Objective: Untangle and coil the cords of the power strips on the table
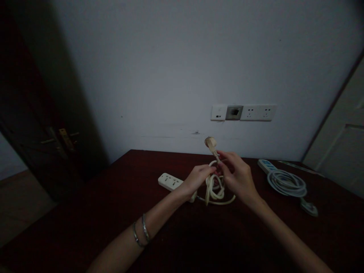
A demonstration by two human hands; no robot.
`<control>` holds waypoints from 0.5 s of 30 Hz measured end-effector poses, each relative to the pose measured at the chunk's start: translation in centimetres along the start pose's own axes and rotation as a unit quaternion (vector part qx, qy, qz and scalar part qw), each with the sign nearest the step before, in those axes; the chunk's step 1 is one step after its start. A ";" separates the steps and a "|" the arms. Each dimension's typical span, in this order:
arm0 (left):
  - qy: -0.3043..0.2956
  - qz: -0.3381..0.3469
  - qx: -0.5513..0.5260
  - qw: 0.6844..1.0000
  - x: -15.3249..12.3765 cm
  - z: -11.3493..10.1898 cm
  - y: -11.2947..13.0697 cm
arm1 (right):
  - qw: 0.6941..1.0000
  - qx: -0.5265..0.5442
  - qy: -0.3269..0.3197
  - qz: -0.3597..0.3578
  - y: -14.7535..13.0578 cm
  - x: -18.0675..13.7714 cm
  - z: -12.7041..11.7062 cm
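My right hand point(237, 174) pinches a cream power cord just below its plug point(211, 143), which points up and away from me. Close beside it, my left hand point(198, 177) is closed on the looped, tangled cord point(217, 191) of the same colour. The loops hang between both hands, just over the table, and a stretch of cord curves back toward a white power strip point(170, 181). That strip lies on the table, partly hidden behind my left wrist and forearm.
On the right of the dark red table point(119, 212) lies a second power strip point(266, 165) with a coiled grey cord point(287, 183) and its plug point(309, 207). Wall sockets point(258, 113) sit above the table's back edge. A dark door point(31, 113) stands at left.
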State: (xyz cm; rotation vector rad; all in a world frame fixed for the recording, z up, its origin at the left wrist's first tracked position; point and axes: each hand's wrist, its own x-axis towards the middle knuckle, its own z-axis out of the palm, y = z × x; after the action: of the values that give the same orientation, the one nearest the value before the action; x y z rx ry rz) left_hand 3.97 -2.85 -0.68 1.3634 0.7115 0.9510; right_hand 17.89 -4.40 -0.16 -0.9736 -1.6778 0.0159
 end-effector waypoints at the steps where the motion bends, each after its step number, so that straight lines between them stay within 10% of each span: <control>1: -0.004 0.005 0.008 1.000 0.0 0.1 0.1 | 1.000 -0.006 0.003 -0.013 0.0 -0.1 0.1; 9: -0.051 0.009 -0.110 0.993 -0.3 0.4 -0.1 | 0.999 -0.026 0.010 -0.025 0.1 0.1 0.2; 15: 0.027 0.002 -0.095 0.995 -0.2 0.3 -0.3 | 0.997 0.047 -0.018 0.062 0.9 0.4 -0.5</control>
State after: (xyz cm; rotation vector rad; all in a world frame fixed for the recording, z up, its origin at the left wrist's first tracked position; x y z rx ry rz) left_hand 4.16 -3.10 -0.93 1.1751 0.6423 1.0357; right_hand 18.80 -3.84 -0.11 -1.0107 -1.6330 0.1939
